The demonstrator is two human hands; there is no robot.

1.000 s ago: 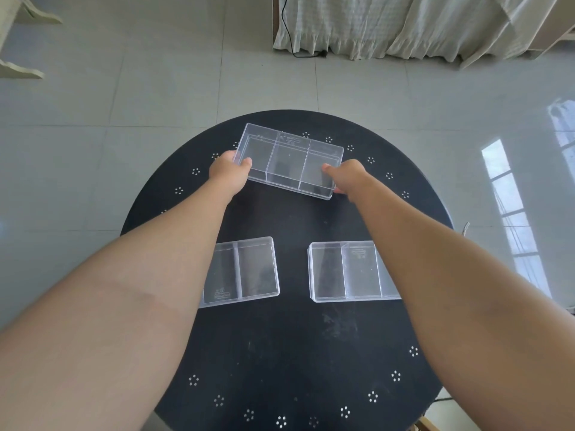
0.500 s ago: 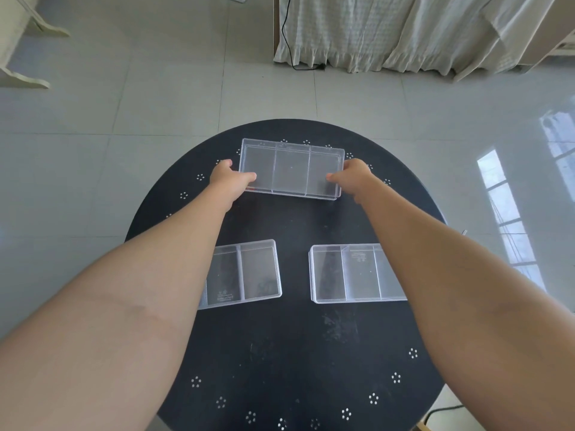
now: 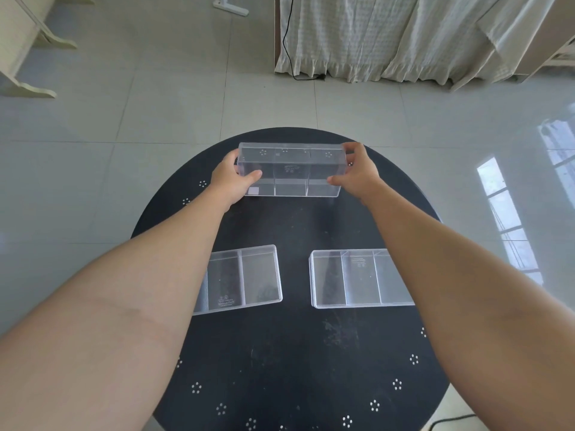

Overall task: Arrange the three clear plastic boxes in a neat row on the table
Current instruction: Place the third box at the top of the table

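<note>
Two bare arms reach out over a round black table (image 3: 289,353) with little white dot flowers on it. The left hand (image 3: 231,178) and the right hand (image 3: 357,174) hold one clear plastic box, the far box (image 3: 291,171), between them. The left hand is wrapped around the left end of this box, with the thumb on the near side and the fingers curled behind it. The right hand is wrapped around the right end in the same way, thumb in front and fingers at the back. Both hands are partly closed, each gripping its end of the box. The far box has three parts inside and sits at the far side of the table. It is tipped up so that its wide side faces the camera, and its bottom edge is at the table or just over it; I cannot tell if it touches. Two more clear boxes lie flat on the table, nearer to the person than the hands. The left box (image 3: 245,278) lies just to the right of the left forearm, which covers its left part. The right box (image 3: 357,278) lies just to the left of the right forearm, which covers its right end. There is a dark gap of table between these two boxes, and both are well apart from the held box.
</note>
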